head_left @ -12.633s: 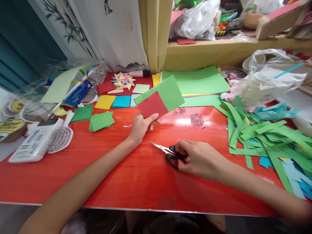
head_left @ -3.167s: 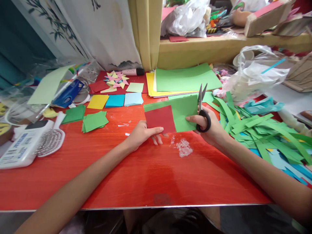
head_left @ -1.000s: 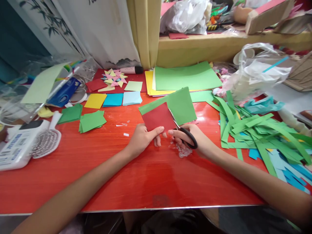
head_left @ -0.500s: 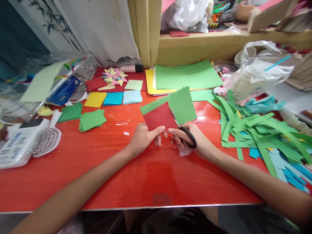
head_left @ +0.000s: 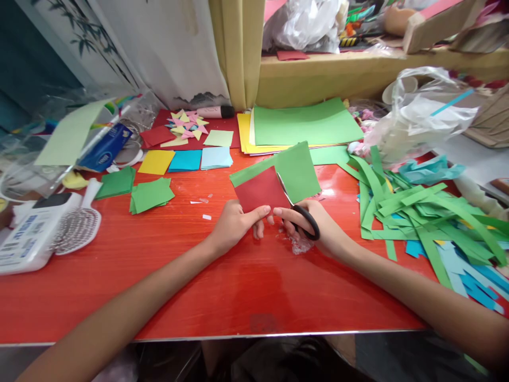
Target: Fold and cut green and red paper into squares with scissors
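My left hand [head_left: 234, 225] pinches the lower edge of a red paper square [head_left: 260, 190] laid over a green paper sheet [head_left: 296, 168], both held tilted just above the red table [head_left: 222, 286]. My right hand [head_left: 316, 227] grips black-handled scissors [head_left: 299, 208]. Their blades run up along the right edge of the red square, into the green sheet.
Green paper strips [head_left: 413, 217] pile up at the right beside a plastic bag [head_left: 421, 114]. Large green and yellow sheets [head_left: 302, 124] lie behind. Small green squares [head_left: 150, 195], coloured squares [head_left: 186, 160], a hairbrush [head_left: 77, 228] and a white device [head_left: 29, 239] sit at the left.
Over the last second the scissors' blades have crept slightly further up beside the red square. Earlier, my right hand lifted the scissors from the table and brought them to the paper.
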`<action>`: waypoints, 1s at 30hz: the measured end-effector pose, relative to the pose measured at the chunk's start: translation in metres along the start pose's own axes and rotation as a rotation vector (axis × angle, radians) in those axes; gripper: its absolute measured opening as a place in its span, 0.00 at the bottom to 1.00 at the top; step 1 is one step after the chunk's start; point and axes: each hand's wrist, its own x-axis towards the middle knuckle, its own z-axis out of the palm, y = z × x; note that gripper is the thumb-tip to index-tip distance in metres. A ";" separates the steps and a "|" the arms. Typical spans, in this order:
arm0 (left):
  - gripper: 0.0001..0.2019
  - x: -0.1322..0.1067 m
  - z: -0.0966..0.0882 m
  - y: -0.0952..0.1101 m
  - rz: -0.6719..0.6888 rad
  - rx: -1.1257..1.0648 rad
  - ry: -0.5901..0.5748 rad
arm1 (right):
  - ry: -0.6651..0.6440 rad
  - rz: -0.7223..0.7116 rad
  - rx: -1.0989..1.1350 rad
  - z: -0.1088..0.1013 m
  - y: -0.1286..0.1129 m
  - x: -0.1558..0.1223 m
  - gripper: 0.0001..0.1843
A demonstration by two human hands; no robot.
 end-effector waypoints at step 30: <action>0.17 0.002 0.001 -0.003 -0.006 -0.010 0.000 | 0.052 -0.066 -0.013 0.000 0.004 0.004 0.29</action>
